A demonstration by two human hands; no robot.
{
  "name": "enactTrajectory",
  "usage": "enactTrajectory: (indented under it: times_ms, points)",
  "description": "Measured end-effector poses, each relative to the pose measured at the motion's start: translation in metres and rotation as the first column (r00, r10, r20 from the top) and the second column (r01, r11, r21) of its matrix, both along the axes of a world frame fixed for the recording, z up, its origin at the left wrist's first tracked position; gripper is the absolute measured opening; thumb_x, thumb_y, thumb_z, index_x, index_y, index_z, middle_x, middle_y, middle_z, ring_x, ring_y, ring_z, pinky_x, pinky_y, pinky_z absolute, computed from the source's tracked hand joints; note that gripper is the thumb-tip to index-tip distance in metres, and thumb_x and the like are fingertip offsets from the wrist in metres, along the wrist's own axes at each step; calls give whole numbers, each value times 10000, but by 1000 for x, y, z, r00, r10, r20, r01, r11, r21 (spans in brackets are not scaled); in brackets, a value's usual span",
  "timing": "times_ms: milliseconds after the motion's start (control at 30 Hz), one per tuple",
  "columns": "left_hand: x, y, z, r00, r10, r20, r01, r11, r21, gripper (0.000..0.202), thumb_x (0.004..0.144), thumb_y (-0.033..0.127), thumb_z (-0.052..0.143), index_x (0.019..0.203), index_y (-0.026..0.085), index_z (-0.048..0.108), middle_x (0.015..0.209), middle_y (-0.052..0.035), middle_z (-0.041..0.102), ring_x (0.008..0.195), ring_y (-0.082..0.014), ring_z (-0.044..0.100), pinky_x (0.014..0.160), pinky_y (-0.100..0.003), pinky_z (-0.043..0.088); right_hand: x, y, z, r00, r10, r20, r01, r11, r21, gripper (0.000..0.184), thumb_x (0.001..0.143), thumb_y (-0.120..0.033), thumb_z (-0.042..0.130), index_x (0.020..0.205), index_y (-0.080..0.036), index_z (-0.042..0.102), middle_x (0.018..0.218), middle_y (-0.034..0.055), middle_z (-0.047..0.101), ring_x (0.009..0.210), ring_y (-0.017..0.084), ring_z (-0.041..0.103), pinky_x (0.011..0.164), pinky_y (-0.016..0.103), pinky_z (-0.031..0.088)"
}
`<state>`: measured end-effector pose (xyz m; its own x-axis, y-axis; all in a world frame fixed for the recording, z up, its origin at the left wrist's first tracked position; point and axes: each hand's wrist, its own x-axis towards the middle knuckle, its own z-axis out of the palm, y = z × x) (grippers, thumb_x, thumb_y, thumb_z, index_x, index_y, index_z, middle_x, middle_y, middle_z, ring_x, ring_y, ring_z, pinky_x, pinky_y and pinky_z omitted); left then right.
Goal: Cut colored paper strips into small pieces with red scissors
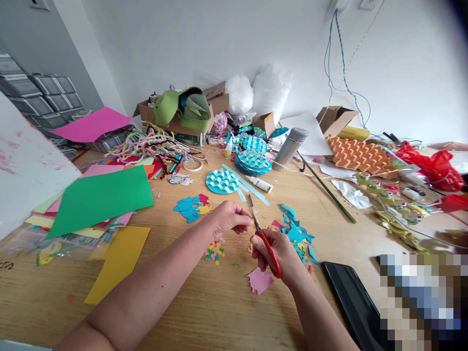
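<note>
One pair of scissors (258, 227) in the right grip (281, 247), blades (253, 209) forward

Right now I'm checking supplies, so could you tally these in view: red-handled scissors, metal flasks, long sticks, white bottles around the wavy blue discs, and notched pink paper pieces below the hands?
Red-handled scissors: 1
Metal flask: 1
Long stick: 1
White bottles: 2
Notched pink paper piece: 1
Total: 6
</note>
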<state>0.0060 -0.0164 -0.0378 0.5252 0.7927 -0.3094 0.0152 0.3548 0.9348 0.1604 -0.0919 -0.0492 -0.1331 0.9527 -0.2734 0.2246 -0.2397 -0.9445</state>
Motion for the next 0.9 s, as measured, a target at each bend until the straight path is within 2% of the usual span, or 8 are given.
enactTrajectory:
  times_ms: [133, 333, 600, 900]
  points:
    - [0, 0, 0, 1000, 5, -11, -5, 1000, 22, 98, 607, 195, 657, 666, 133, 609, 510, 20, 567, 477, -78, 493, 518, -224, 362, -1, 0, 3, 1000, 8, 17, -8, 1000, -3, 443, 661, -563, 692, 556, -161, 537, 396, -33, 525, 311, 89, 481, 318, 170, 300]
    - [-1, 1, 0, 999, -12, -40, 14, 999, 40, 75, 607, 182, 648, 644, 135, 603, 501, 24, 558, 477, -79, 491, 513, -225, 366, 0, 0, -1, 1000, 7, 2, -7, 1000, -3, 433, 660, -558, 694, 588, -161, 536, 492, -16, 589, 326, 84, 501, 324, 174, 323]
    - [-2, 0, 4, 1000, -12, 13, 12, 999, 53, 47, 603, 152, 632, 620, 134, 592, 485, 31, 538, 462, -72, 480, 485, -215, 342, -1, -1, -1, 1000, 8, 27, -7, 1000, -17, 449, 650, -582, 686, 584, -170, 522, 491, -26, 571, 320, 82, 498, 308, 172, 345]
    - [-3, 1, 3, 1000, -1, 7, 0, 998, 68, 66, 593, 157, 654, 629, 132, 604, 541, 32, 547, 480, -66, 488, 498, -213, 388, 0, 0, -4, 1000, -18, 15, 19, 999, -46, 441, 630, -561, 714, 588, -170, 513, 473, -31, 585, 299, 79, 499, 284, 161, 320]
